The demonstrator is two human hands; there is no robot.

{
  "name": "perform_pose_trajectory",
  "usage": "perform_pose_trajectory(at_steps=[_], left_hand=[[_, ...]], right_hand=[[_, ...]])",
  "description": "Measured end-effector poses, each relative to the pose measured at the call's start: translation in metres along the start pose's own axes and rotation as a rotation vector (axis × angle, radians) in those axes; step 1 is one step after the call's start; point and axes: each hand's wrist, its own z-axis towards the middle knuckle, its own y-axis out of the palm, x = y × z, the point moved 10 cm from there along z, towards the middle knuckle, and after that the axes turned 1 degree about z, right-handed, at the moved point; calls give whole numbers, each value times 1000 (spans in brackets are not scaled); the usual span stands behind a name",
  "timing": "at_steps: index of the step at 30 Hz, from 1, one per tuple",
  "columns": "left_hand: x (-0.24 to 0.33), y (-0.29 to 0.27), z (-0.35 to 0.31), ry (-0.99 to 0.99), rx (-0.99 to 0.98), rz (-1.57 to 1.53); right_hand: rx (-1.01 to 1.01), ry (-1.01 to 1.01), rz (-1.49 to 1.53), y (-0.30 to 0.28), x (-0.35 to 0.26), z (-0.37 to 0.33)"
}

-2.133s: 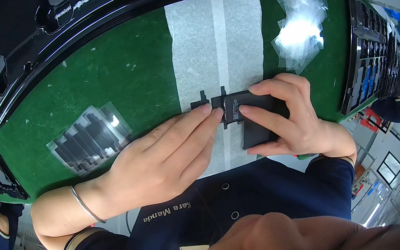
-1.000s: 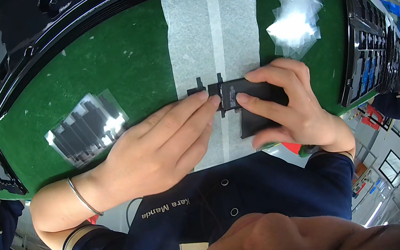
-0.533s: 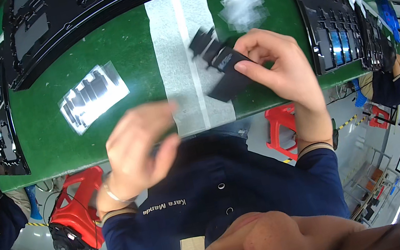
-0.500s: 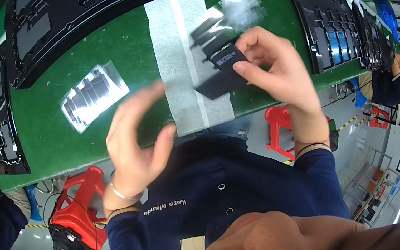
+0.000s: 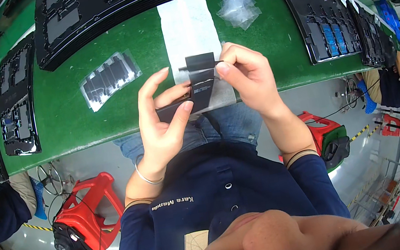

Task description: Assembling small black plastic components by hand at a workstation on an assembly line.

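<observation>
**Flat black battery-like part (image 5: 203,91) now found held between both hands**

The part was earlier pressed flat on the white strip (image 5: 188,25) of the green bench (image 5: 263,60), and half a second ago was carried by the right hand (image 5: 248,71) alone, the left hand (image 5: 156,112) being then empty and spread; it is now held over the near end of that strip, seemingly raised clear of the surface, and shared by both hands; its dark upper panel (image 5: 199,62) is turned away from the wearer, and its lower flap (image 5: 176,109) is angled toward the left palm.

The lower flap is gripped by the left hand, with the thumb laid on the near face and a finger set behind; the forefinger is extended and kept off the part; the right edge of the upper panel is pinched by the right thumb and forefinger, though the exact contact is partly hidden by the fingertips.

By this change, support is judged to have been passed to the left hand, so that the right fingertips are freed for finer handling at the edge; the film sheet with dark strips (image 5: 109,79) and the loose pile of clear film pieces (image 5: 239,4) are left untouched, well apart from both hands.
</observation>
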Motion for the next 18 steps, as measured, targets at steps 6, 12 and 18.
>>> perform_pose_trajectory(at_steps=[6, 12, 18], left_hand=[[-13, -12, 1, -21, 56, -137], [-9, 1, 7, -1, 37, -296], [17, 6, 13, 181, -33, -110]], right_hand=[[109, -38, -1041, -38, 9, 14], [108, -133, 58, -4, -2, -15], [36, 19, 186, 10, 1, -23]])
